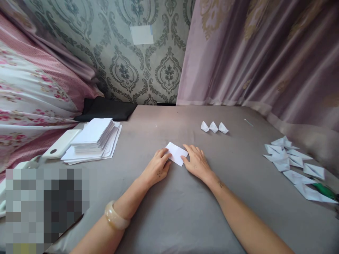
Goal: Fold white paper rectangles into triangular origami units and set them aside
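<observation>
A small white folded paper point(177, 153) lies at a slant on the grey cloth between my hands. My left hand point(159, 165) grips its left edge, thumb and fingers closed at the border. On the opposite side, my right hand point(196, 160) holds the right edge, its thumb on the paper and the fingers curved along the corner. Beyond my right hand, three small folded paper boats point(213, 127) stand in a row. Several larger folded paper pieces point(281, 160) lie in a loose heap at the far right.
A stack of white paper point(92, 137) sits at the left beside a white device point(62, 144). Behind it rests a black cloth point(106, 108). A thin stick point(249, 122) and a green object point(325, 190) lie at right. Curtains point(225, 53) border the table.
</observation>
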Demonstrator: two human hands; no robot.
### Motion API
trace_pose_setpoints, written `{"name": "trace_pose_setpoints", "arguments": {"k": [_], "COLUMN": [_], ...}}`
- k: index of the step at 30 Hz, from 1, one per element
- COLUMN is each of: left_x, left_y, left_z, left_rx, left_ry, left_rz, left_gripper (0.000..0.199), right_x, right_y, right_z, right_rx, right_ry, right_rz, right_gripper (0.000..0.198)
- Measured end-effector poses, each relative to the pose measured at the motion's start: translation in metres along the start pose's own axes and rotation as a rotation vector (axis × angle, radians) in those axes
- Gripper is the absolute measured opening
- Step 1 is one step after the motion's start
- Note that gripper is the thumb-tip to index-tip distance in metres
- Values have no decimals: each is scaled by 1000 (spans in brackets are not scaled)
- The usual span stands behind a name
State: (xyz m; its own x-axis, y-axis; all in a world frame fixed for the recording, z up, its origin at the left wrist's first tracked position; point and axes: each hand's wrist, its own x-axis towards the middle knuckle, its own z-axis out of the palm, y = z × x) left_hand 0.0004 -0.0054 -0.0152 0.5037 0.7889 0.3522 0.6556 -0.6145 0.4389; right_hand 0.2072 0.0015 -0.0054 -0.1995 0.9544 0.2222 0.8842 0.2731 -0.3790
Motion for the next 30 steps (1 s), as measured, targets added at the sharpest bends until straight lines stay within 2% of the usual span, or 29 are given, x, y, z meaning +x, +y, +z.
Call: {"name": "trace_pose_setpoints", "arguments": {"k": [4,6,10,13,15,17,20,21,23,26,30], "left_x": [1,1,1,3,5,7,9,10,10,10,8], "left_y": [2,4,7,11,15,17,15,13,8,3,2], "left_z": [-6,-10,-15,-18,-19,-20,-20,-21,-22,-22,-17], "left_rx": [47,32,-3,-65,-186,-421,-919,-1065,-1252,-1326,-1214], "left_ry": [-26,-46,-43,11,82,144,126,101,60,-1,-63], "left_rz": [-27,-21,18,21,-60,-244,-569,-648,-752,-814,-782], "left_gripper": [32,40,55,40,25,22,25,26,30,33,39], "right_x": [-3,-3,-2,-1,-2,-3,-6,-8,-11,-13,-12], "right_y": [-3,-4,-10,-19,-22,-21,-15,-13,-9,-8,-10], "right_z": [3,2,-11,-25,-32,-33,-28,-26,-22,-18,-12], "right_rx": [172,313,761,1080,1205,1201,907,777,540,321,165], "right_ry": [-27,-48,-91,-134,-135,-49,151,173,133,49,20], "right_rz": [107,181,410,579,575,500,280,175,-43,-275,-383], "right_gripper": [38,33,26,24,24,26,26,34,54,63,44]}}
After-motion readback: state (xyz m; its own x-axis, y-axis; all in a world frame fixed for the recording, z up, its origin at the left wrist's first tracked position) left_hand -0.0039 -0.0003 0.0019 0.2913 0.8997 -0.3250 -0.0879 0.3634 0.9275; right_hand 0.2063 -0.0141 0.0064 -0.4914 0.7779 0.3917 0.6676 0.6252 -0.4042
